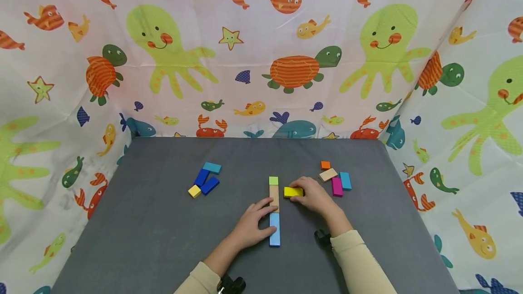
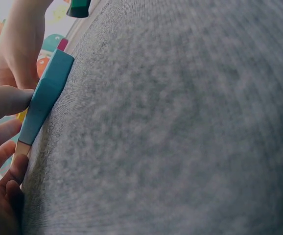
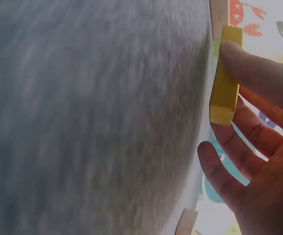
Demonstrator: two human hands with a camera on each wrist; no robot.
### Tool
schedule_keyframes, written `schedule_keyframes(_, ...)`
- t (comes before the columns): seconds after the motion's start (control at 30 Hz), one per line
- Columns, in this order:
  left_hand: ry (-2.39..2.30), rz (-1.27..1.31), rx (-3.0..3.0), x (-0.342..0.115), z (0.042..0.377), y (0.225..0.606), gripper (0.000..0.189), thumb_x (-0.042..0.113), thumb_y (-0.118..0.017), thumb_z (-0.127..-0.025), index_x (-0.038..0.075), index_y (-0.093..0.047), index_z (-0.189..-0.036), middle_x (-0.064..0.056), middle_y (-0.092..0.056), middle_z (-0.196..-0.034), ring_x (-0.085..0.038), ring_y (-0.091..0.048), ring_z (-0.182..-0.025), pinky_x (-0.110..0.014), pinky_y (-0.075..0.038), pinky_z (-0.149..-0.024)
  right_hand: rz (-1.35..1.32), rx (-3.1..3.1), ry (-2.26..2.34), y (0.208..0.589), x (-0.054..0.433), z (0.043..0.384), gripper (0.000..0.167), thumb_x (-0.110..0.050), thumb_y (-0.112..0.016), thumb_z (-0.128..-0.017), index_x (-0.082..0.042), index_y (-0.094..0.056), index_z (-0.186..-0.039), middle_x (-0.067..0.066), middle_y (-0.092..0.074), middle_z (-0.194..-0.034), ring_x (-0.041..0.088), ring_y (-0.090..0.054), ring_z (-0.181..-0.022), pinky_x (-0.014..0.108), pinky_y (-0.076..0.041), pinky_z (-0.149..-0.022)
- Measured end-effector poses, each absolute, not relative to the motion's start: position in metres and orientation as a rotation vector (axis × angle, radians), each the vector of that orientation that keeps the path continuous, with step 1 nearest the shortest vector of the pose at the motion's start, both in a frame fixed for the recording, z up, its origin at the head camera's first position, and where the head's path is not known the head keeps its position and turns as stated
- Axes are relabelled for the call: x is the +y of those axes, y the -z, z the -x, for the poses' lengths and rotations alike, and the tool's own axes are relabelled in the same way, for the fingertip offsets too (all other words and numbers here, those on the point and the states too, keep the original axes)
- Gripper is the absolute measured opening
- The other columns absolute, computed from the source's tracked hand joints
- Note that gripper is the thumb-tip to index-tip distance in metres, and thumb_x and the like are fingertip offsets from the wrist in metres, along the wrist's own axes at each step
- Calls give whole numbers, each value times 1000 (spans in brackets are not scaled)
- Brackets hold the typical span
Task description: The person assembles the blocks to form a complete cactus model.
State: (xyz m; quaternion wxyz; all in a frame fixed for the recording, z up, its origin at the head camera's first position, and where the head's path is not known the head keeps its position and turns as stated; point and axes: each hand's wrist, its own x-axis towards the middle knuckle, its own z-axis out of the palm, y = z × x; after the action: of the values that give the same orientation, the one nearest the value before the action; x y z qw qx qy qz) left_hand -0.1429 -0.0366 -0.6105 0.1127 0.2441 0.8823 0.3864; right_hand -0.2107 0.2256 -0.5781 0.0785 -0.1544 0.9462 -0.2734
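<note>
A straight row of wooden blocks runs down the middle of the table: a light green block point(image 1: 273, 180) at the far end, a natural wood block point(image 1: 274, 192), then a light blue block point(image 1: 275, 235) nearest me. My left hand point(image 1: 252, 225) rests on this row from the left, its thumb touching the light blue block and its fingers over the natural wood one. Just right of the row, my right hand point(image 1: 314, 196) pinches a yellow block point(image 3: 225, 78) between thumb and fingers. A narrow gap separates that block from the row.
On the left lies a loose group with a teal block point(image 1: 212, 168), two dark blue blocks point(image 1: 210, 185) and a small yellow block point(image 1: 194, 191). The right group has orange point(image 1: 325, 165), natural wood point(image 1: 328, 175), magenta point(image 1: 337, 187) and blue point(image 1: 345, 181) blocks. A patterned curtain point(image 1: 249, 26) surrounds the grey table point(image 1: 163, 230).
</note>
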Motion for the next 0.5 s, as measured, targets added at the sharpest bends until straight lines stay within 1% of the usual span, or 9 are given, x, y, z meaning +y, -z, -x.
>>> schedule_keyframes(0.17,-1147,-731,2577,-37,143,608,57,35,-73,-98,20,-61,-151,0,-42,-168,-27,-50,-136,-56,-46,-109,451,2806,800,582,217,217,33,-22,-85,-92,-11,-77,-122,5,-71,-117,24,-60,-106,49,-51,-106)
schedule_keyframes(0.3,-1134,-725,2585,-37,143,609,57,36,-74,-98,22,-61,-151,2,-42,-168,-26,-50,-136,-55,-46,-109,433,2787,794,582,213,218,32,-21,-85,-91,-12,-77,-121,5,-72,-119,24,-60,-107,50,-51,-107)
schedule_keyframes(0.5,-1120,-722,2604,-36,144,611,57,36,-74,-97,22,-61,-151,2,-43,-167,-26,-51,-136,-55,-46,-110,456,2796,784,581,207,218,31,-19,-86,-91,-10,-77,-119,5,-72,-116,24,-60,-105,49,-51,-105)
